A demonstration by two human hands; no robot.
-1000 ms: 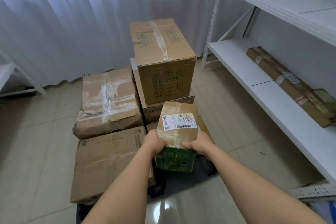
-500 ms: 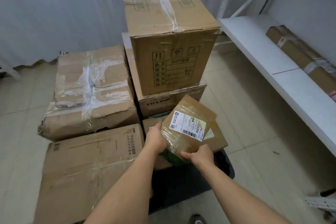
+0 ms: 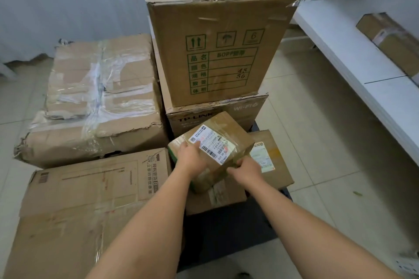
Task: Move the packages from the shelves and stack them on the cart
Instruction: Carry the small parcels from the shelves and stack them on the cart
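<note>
My left hand (image 3: 191, 161) and right hand (image 3: 246, 171) grip a small taped brown package (image 3: 223, 140) with a white label, seemingly tilted.

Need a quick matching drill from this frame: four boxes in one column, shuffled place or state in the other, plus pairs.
1. small labelled package
2. box with green print
3. crumpled taped box
4. long box

A. on the white shelf
B. topmost of the tall stack
C. gripped by left hand and right hand
D. far left, heavily taped

Pairs: 1-C, 2-B, 3-D, 4-A
</note>
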